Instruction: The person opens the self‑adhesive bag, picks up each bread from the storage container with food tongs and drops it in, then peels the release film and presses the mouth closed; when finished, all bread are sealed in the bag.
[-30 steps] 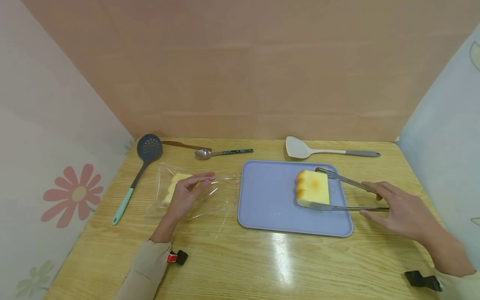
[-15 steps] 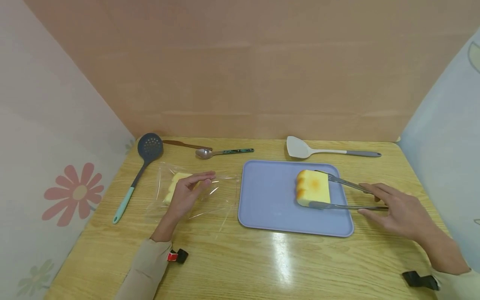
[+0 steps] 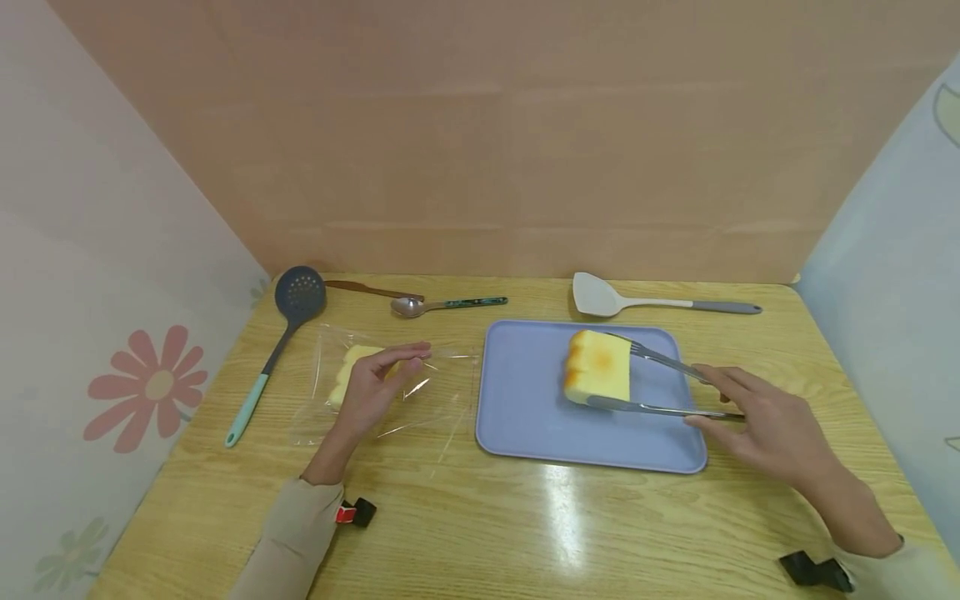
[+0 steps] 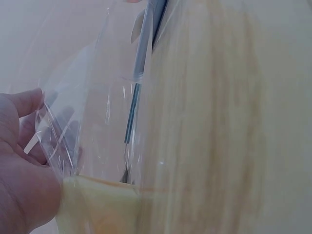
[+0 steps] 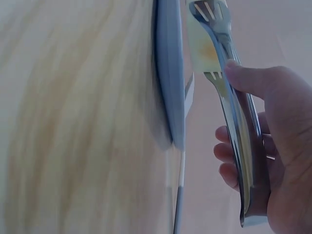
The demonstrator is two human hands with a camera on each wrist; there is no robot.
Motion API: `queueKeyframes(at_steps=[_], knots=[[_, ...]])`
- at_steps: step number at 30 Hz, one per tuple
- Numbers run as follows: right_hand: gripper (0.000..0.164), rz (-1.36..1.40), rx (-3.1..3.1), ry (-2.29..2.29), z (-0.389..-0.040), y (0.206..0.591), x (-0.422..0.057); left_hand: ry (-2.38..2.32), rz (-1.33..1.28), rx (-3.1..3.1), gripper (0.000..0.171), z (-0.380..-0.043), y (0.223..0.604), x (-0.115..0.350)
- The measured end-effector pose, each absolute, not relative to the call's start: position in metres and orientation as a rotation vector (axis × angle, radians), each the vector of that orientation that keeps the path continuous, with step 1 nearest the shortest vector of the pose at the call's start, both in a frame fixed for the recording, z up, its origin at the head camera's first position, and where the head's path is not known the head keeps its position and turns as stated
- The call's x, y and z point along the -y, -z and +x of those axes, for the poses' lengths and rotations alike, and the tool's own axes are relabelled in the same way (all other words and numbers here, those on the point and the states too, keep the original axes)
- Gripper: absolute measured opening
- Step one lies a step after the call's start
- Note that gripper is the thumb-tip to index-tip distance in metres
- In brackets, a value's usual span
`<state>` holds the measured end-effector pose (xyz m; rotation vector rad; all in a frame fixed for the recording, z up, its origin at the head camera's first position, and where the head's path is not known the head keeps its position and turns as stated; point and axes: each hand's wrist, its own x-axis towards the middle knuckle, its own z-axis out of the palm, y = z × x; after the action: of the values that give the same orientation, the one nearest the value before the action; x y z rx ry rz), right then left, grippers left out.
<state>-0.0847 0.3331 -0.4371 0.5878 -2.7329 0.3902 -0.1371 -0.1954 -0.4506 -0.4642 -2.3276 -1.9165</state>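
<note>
My right hand [image 3: 772, 429] grips metal tongs [image 5: 254, 170], thumb on one arm and fingers on the other. Between the tong ends is a thick yellow slice of bread [image 3: 600, 367] with a browned, bumpy edge, above the blue tray [image 3: 513, 421]. At left, my left hand [image 3: 369, 392] holds a clear plastic bag [image 3: 442, 404] with thumb and fingers at the film, which stands raised in the left wrist view. Another slice of bread [image 3: 342, 377] lies inside the bag, partly hidden by the hand.
A skimmer [image 3: 300, 293] with a mint handle lies far left, beside a brown knife [image 3: 363, 288]. A spoon [image 3: 408, 307] lies behind the bag. Behind the tray is a white spatula [image 3: 596, 296]. Walls [image 3: 495, 167] bound the table at the back and sides.
My right hand has carried the slice of bread in the tongs to the left and slightly up over the tray. The left hand and the bag stay in place.
</note>
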Motion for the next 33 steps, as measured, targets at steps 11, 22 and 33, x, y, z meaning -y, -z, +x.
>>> queueKeyframes(at_steps=[11, 22, 33], knots=[[0.074, 0.618, 2.592, -0.448, -0.078, 0.435, -0.285, 1.852, -0.496, 2.325, 0.019, -0.136, 0.449, 0.194], [0.073, 0.611, 2.485, -0.459, -0.074, 0.436, -0.239, 1.78, -0.481, 2.378, 0.019, -0.134, 0.446, 0.194], [0.075, 0.596, 2.501, -0.468, -0.074, 0.44, -0.198, 1.766, -0.464, 2.428, 0.02, -0.134, 0.442, 0.193]])
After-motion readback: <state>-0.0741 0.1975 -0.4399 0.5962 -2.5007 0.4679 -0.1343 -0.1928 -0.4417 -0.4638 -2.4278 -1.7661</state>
